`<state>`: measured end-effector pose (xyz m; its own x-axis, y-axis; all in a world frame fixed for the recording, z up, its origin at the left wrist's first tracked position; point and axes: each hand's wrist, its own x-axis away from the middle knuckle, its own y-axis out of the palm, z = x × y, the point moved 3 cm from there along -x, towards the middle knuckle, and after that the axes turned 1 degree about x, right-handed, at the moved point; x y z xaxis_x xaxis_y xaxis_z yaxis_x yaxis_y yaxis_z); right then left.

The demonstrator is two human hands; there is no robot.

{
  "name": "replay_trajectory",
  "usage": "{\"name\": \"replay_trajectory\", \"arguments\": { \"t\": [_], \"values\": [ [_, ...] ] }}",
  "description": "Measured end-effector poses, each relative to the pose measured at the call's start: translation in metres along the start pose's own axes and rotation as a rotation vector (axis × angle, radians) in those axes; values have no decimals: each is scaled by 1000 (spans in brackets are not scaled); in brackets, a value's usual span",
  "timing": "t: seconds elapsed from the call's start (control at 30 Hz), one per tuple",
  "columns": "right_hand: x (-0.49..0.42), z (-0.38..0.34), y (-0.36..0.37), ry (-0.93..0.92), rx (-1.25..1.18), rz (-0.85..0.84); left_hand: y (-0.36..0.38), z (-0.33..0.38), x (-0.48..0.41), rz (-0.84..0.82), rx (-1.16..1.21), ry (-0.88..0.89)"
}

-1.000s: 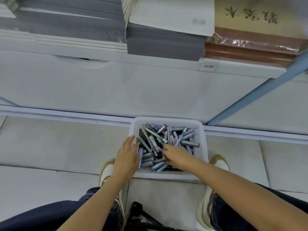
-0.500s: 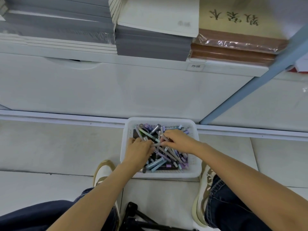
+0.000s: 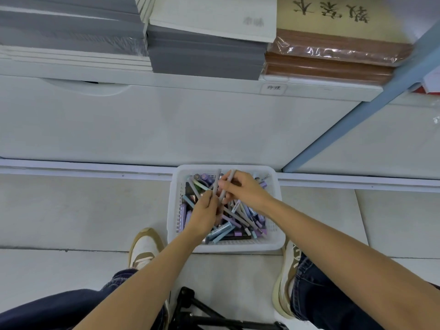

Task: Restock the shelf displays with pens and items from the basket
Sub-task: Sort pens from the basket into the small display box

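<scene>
Pale grey floor tiles meet a white base panel. Above it, a shelf carries stacked grey notebooks and brown notebooks. A blue post slants at right.

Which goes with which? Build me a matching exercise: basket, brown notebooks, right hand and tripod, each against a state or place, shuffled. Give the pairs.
1. white basket
2. brown notebook stack
3. right hand
4. black tripod

A. wrapped in clear film
B. holds loose pens
C. at the picture's bottom edge
D. pinches a grey pen

Pairs: 1-B, 2-A, 3-D, 4-C
</scene>
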<state>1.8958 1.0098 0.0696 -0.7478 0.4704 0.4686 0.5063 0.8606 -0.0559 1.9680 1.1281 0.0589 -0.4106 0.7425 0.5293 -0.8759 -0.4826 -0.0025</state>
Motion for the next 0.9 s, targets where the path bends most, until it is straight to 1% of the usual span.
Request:
{"name": "replay_trajectory", "arguments": {
  "t": [0.07, 0.1, 0.13, 0.17, 0.2, 0.23, 0.27, 0.3, 0.33, 0.47, 0.53, 0.6, 0.67, 0.73, 0.8, 0.9],
  "values": [
    [0, 2, 1, 5, -17, 18, -3, -9, -4, 53, 8, -57],
    [0, 4, -2, 16, 30, 63, -7, -13, -4, 83, 0, -73],
    [1, 8, -6, 35, 143, 123, -12, -16, -5, 113, -8, -75],
    [2, 13, -12, 58, 323, 160, -18, -19, -6, 141, -30, -67],
    [3, 21, -15, 93, 532, 149, -23, -22, -6, 165, -62, -57],
    [6, 32, -16, 144, 713, 97, -28, -24, -7, 183, -91, -49],
    [10, 43, -15, 203, 842, 44, -31, -27, -8, 197, -108, -51],
    [15, 52, -11, 242, 909, 13, -33, -29, -9, 206, -111, -63],
    [19, 58, -7, 244, 935, 10, -33, -31, -10, 203, -102, -77],
    [21, 73, 6, 141, 989, 89, -28, -33, -7, 144, -104, -77],
    [22, 77, 11, 113, 1064, 84, -26, -33, -5, 118, -105, -64],
    [23, 83, 16, 72, 1049, 83, -25, -32, -5, 99, -104, -58],
    [21, 87, 16, 91, 1044, 59, -26, -32, -5, 97, -95, -64],
    [17, 88, 12, 124, 1093, -14, -26, -32, -6, 103, -79, -70],
    [14, 87, 5, 131, 1031, -57, -27, -33, -7, 119, -102, -72],
    [14, 73, -1, 83, 784, -91, -31, -35, -8, 156, -170, -46]
  ]
}}
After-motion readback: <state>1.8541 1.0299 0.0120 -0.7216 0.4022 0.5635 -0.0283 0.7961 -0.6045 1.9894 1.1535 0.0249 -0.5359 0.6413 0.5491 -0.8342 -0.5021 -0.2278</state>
